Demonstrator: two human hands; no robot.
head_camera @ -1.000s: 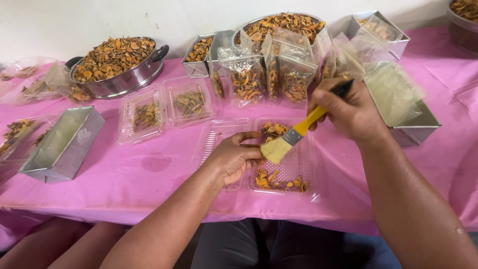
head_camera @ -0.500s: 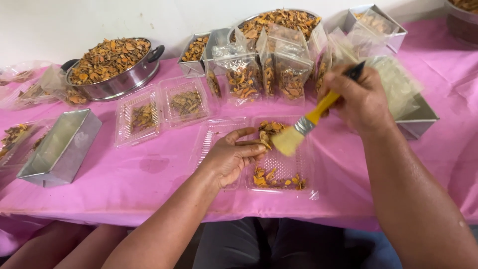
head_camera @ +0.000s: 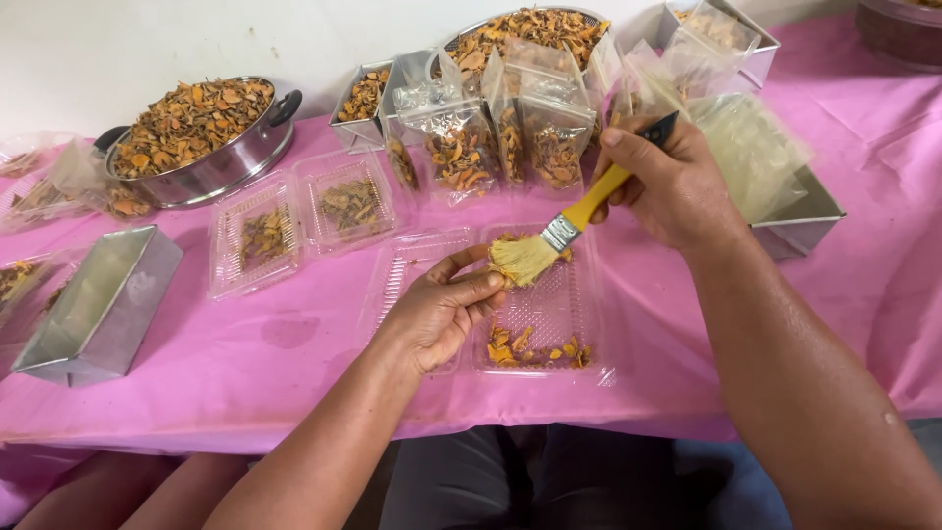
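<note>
Under brush (head_camera: 559,236), left hand's (head_camera: 442,309) fingertips hidden

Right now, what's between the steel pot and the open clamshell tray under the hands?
Head view: two closed clear boxes of dried orange chips, on pink cloth, between pot and tray.

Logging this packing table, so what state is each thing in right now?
Open clamshell tray: lid flat, a few orange pieces inside.
Brush: held in right hand, bristles over tray.
Left hand: resting on tray.
Steel pot: heaped full.
Clear pouches: upright, part-filled.
Metal tin: empty.
</note>
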